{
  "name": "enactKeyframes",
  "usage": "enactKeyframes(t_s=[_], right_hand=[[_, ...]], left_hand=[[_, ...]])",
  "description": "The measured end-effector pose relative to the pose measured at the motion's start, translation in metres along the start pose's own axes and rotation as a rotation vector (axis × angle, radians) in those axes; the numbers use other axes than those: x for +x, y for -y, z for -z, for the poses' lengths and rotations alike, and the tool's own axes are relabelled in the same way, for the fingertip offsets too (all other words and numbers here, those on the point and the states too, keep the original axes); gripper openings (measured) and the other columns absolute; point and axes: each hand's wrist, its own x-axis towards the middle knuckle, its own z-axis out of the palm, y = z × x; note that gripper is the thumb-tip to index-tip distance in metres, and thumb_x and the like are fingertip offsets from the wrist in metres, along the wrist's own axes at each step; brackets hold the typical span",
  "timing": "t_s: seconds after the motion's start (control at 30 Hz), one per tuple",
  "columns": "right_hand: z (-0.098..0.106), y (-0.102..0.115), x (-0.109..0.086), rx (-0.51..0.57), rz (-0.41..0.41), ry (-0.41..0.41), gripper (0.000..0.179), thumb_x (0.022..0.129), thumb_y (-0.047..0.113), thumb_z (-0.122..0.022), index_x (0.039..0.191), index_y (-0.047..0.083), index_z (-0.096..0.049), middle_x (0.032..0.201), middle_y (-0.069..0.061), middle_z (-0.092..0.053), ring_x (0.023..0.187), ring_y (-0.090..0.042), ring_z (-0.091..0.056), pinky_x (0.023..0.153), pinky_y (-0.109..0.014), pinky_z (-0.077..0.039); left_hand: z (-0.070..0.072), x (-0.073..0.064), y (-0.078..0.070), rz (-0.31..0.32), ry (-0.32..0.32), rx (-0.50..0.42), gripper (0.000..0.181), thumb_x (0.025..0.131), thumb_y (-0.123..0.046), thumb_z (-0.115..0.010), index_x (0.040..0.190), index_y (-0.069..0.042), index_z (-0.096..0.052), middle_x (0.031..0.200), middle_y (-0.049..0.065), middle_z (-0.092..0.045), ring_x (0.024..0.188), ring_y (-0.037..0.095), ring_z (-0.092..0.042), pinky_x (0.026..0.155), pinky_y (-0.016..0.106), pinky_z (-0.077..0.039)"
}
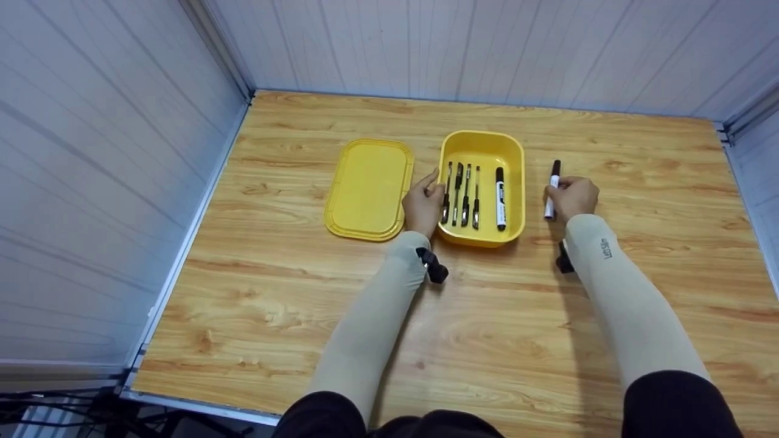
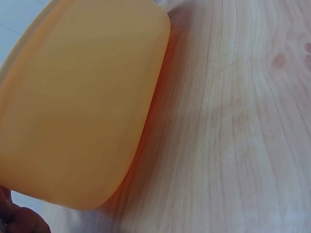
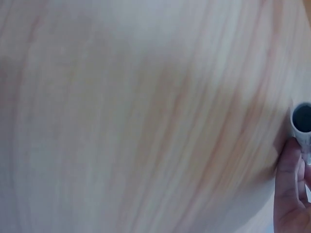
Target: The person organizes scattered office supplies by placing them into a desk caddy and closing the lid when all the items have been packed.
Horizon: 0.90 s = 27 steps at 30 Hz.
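Observation:
In the head view a yellow plastic box (image 1: 512, 228) stands without its lid. Inside, several pens (image 1: 466, 194) with black grips lie side by side at the left, and a black-capped marker (image 1: 500, 199) lies at the right. My left hand (image 1: 422, 204) holds the box at its left rim; the left wrist view shows the box's outer wall (image 2: 87, 111) with fingers (image 2: 26, 221) at its lower corner. To the right of the box, my right hand (image 1: 575, 196) pinches a white marker (image 1: 552, 190) with a dark cap, its white end toward me.
The yellow lid (image 1: 368, 188) lies flat on the wooden table (image 1: 268, 292), left of the box and beside my left hand. Pale panel walls (image 1: 389, 48) stand at the back and both sides. Dark cables (image 1: 55, 407) hang past the table's front left corner.

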Motion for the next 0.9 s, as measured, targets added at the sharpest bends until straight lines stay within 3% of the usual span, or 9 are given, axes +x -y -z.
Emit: enactKeyframes(t_s=[0.23, 0.6, 0.9], right_hand=[[0.0017, -0.0002, -0.0025, -0.023, 0.019, -0.009, 0.041, 0.084, 0.03, -0.058, 0.117, 0.007, -0.061, 0.099, -0.008, -0.059, 0.077, -0.014, -0.055, 0.066, -0.025, -0.046], [0.0039, 0.0012, -0.0076, 0.007, 0.008, 0.017, 0.045, 0.084, 0.033, -0.059, 0.122, 0.009, -0.057, 0.102, -0.007, -0.058, 0.08, -0.014, -0.055, 0.064, -0.024, -0.047], [0.0103, 0.0036, -0.01, 0.029, 0.005, 0.032, 0.045, 0.084, 0.033, -0.059, 0.123, 0.009, -0.057, 0.101, -0.007, -0.057, 0.077, -0.012, -0.056, 0.061, -0.02, -0.046]], left_hand=[[0.0004, 0.0015, 0.0027, -0.023, 0.004, 0.025, 0.038, 0.088, -0.023, -0.059, 0.126, -0.023, -0.054, 0.056, -0.001, -0.044, 0.042, 0.008, -0.035, 0.039, 0.022, -0.033], [-0.0003, 0.0018, 0.0031, -0.005, -0.006, 0.033, 0.037, 0.087, -0.023, -0.06, 0.124, -0.028, -0.055, 0.058, -0.001, -0.047, 0.043, 0.007, -0.037, 0.039, 0.022, -0.036], [-0.0008, 0.0024, 0.0031, -0.03, -0.01, 0.03, 0.038, 0.088, -0.022, -0.059, 0.125, -0.024, -0.055, 0.054, -0.001, -0.043, 0.041, 0.008, -0.035, 0.039, 0.022, -0.034]])
